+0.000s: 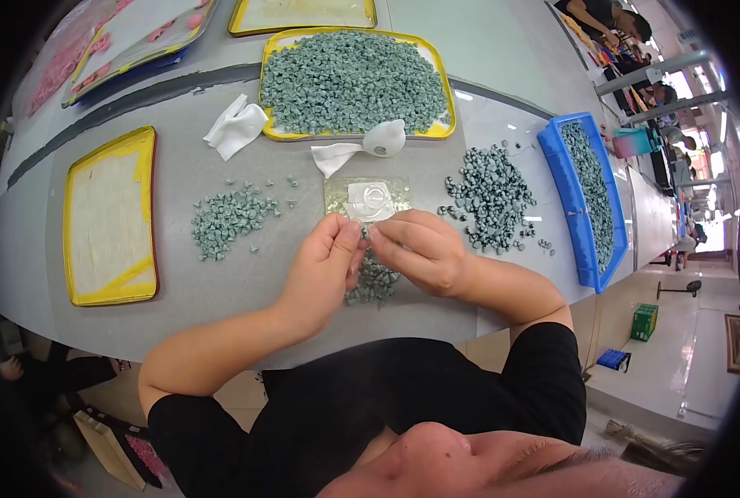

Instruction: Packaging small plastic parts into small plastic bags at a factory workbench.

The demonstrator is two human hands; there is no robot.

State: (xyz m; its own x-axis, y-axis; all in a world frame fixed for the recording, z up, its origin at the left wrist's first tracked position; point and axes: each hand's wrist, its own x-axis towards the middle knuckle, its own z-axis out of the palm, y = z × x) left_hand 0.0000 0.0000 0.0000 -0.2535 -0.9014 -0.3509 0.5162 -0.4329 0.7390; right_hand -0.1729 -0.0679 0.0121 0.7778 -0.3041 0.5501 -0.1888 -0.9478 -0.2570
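Note:
In front of my chest, both hands meet at the fingertips over the grey table (287, 195). My left hand (328, 257) is closed in a pinch on a small grey-green piece, mostly hidden by the fingers. From the other side, my right hand (426, 253) pinches at the same spot, thumb and forefinger closed; how much of the piece it grips is hidden. Below the fingers lies a small heap of grey-green pieces (376, 288). Just beyond them, a small clear round dish (373, 202) sits on a white square over a yellowish mat (334, 196).
Loose grey-green pieces (224, 222) lie at left, darker shinier ones (490, 199) at right. A yellow-rimmed tray (446, 91) heaped with pieces stands at the back; another tray (149, 207) is at left. Nearby are a white cloth (235, 129), a white bottle (385, 139) and a blue basket (562, 187).

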